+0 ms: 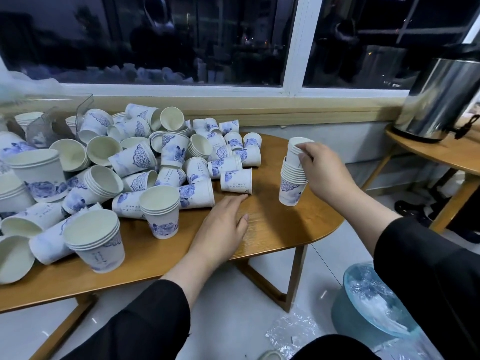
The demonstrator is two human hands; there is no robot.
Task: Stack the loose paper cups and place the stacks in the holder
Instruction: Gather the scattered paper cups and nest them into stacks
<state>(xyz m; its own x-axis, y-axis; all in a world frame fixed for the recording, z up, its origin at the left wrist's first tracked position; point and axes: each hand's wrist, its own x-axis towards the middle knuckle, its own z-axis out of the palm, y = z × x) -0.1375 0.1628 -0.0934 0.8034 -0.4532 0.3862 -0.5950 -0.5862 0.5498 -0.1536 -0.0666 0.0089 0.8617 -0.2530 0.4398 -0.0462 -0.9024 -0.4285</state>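
A big heap of white paper cups with blue flower prints [135,162] covers the left and middle of the wooden table [275,229], some lying on their sides, some nested in short stacks. My right hand [320,170] holds a tall stack of cups [292,178] upright above the table's right end, fingers wrapped around its upper part. My left hand [220,229] lies flat and empty on the table, fingertips close to a cup lying on its side [236,181]. A clear plastic holder [83,110] stands at the back left, partly hidden behind cups.
A steel water urn [439,100] sits on a second wooden table [441,152] at the right. A blue bin lined with plastic [368,302] stands on the floor at lower right, crumpled clear wrap [288,331] beside it. A window sill runs behind the table.
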